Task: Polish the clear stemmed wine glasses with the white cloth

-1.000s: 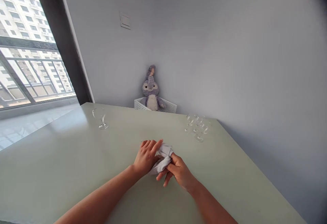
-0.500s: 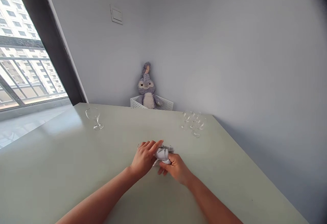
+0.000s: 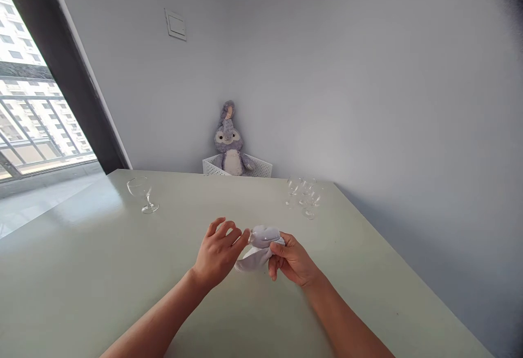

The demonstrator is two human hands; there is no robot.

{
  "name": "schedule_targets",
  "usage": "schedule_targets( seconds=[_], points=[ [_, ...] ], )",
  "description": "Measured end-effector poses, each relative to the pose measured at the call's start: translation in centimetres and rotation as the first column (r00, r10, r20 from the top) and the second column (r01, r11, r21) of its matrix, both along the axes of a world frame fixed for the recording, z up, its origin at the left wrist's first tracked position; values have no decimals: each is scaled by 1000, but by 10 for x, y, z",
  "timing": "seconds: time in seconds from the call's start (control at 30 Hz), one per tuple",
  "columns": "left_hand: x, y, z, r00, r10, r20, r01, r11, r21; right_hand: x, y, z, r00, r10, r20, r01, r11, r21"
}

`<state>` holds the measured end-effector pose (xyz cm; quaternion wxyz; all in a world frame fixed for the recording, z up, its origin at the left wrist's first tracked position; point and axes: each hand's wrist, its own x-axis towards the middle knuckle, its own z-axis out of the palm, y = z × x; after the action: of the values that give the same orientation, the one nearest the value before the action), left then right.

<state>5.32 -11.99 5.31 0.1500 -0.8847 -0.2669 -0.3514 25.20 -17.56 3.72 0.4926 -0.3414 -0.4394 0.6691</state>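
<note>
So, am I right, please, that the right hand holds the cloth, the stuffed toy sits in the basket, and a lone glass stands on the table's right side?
Not quite: the head view shows the lone glass on the left of the table; the right side has several glasses. The right hand does hold the cloth, and the stuffed toy sits in the basket.

The cloth (image 3: pixel 251 260) looks matt, the held goblet (image 3: pixel 252 236) glossy glass, the tabletop (image 3: pixel 245 317) smooth
</note>
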Motion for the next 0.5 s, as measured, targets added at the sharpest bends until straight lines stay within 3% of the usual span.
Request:
schedule_targets(
  seconds=[0.07,0.13,0.2,0.23,0.3,0.37,0.4,0.43,0.47,0.5],
  points=[
    [0,0,0,1000,-22,-4,22,999,-42,3,2,-2,998,49,32,-49,999,13],
    [0,2,0,1000,-12,-18,8,976,-217,6,3,-2,986,107,127,-113,993,41],
    [-1,5,2,1000,-2,-30,-12,880,-475,10,2,1,958,166,233,-185,981,59],
    [-2,7,3,999,-19,-33,-5,788,-616,12,1,3,942,194,275,-219,974,64],
    [-5,10,5,992,-125,-13,54,518,-853,15,-2,9,915,247,320,-284,956,73],
    [-7,13,5,957,-287,42,114,240,-964,17,-5,14,905,272,327,-315,945,86],
    [-7,13,4,937,-343,61,123,164,-979,16,-5,15,910,261,323,-305,948,95],
    [-5,12,2,931,-361,56,122,163,-979,15,-5,16,921,227,317,-271,957,104],
    [-3,11,-1,943,-333,32,119,244,-962,13,-4,15,937,169,305,-212,971,112],
    [0,9,-4,963,-269,-2,107,391,-914,10,-3,13,955,93,283,-131,984,118]
  ],
)
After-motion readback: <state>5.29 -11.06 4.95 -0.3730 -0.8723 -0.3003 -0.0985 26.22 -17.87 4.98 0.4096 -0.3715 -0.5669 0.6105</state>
